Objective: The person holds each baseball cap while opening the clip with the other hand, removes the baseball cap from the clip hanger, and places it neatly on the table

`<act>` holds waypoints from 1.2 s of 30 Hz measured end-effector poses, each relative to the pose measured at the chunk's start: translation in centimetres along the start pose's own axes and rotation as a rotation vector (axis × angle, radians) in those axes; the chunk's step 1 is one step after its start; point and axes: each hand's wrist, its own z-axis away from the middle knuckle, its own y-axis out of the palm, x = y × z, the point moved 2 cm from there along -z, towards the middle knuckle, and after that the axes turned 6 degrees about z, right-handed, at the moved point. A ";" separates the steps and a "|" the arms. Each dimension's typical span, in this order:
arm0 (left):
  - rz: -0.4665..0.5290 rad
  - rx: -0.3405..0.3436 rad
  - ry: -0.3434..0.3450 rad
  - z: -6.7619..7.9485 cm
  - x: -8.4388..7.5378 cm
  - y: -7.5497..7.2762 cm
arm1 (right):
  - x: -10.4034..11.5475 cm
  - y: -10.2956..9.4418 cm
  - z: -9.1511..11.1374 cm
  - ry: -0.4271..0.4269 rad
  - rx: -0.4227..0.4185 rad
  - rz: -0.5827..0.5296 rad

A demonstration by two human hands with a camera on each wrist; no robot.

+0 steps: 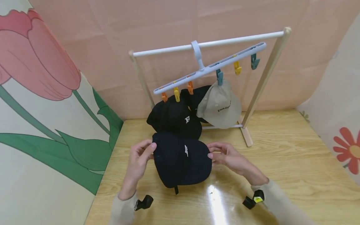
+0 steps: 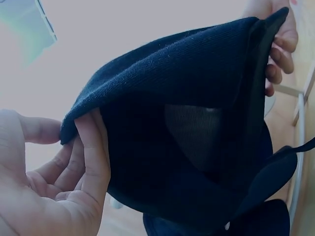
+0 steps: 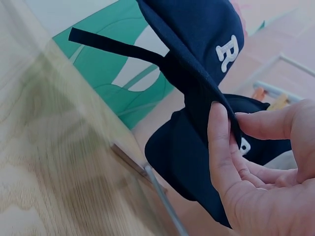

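Note:
Between both hands is a navy baseball cap [image 1: 174,162], held in front of the rack with its brim to the right. A white letter R shows on its front in the right wrist view. My left hand [image 1: 139,157] pinches the edge of the crown, thumb outside and fingers inside, as the left wrist view shows. At the other end my right hand [image 1: 226,155] pinches the brim [image 3: 224,115] between thumb and fingers. The cap's strap [image 3: 115,46] dangles loose from the back. Just behind it hangs a black cap [image 1: 174,117] with a white letter.
A wooden rack with a white rail [image 1: 239,39] carries a pale clip hanger [image 1: 208,69], tilted up to the right. A beige cap [image 1: 222,106] hangs from a teal clip [image 1: 219,77], beside another dark cap [image 1: 201,93]. Rightward are a yellow clip [image 1: 237,67] and a teal one.

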 end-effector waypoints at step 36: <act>0.011 0.031 -0.005 1.4 1.1 -5.2 | -2.5 4.0 -1.9 0.045 0.066 -0.033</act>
